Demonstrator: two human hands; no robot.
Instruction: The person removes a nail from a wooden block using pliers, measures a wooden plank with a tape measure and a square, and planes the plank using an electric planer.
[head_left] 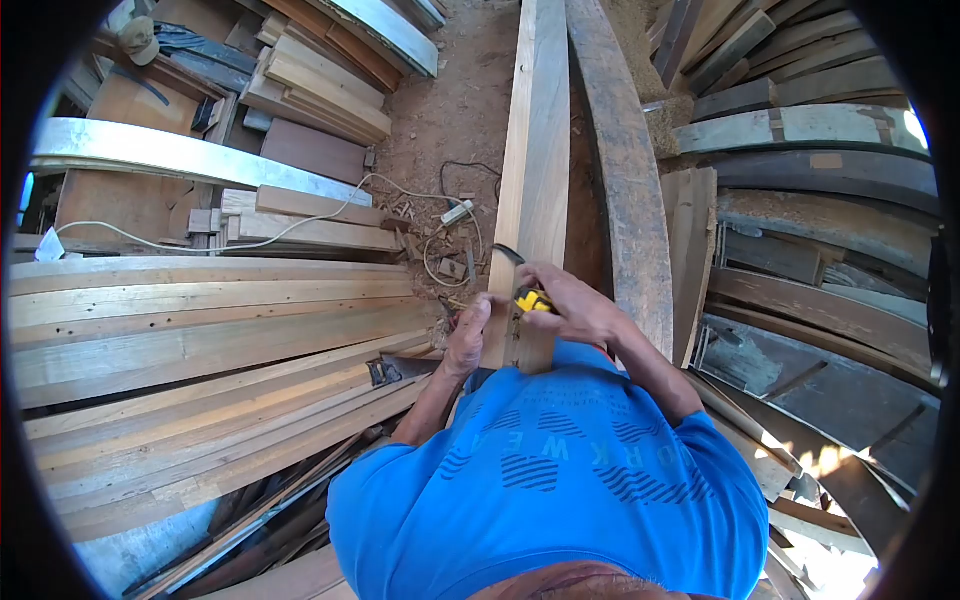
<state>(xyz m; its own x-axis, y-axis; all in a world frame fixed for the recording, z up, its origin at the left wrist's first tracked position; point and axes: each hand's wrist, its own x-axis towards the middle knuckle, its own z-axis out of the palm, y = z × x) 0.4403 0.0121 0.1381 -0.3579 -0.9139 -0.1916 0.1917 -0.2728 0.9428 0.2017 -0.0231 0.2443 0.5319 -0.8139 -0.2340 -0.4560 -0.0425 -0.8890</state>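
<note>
Head camera: left hand [467, 340] grips a long plank's [535, 150] edge; right hand [570, 305] closes around a yellow tape measure [533, 299] on it.

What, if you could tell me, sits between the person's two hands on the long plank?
In the head view, a yellow tape measure lies between the left hand and right hand, on the long plank.

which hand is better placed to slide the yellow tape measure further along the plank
Right, probably: the right hand already grips the yellow tape measure on the plank, while the left hand only steadies the plank's near edge.
</note>
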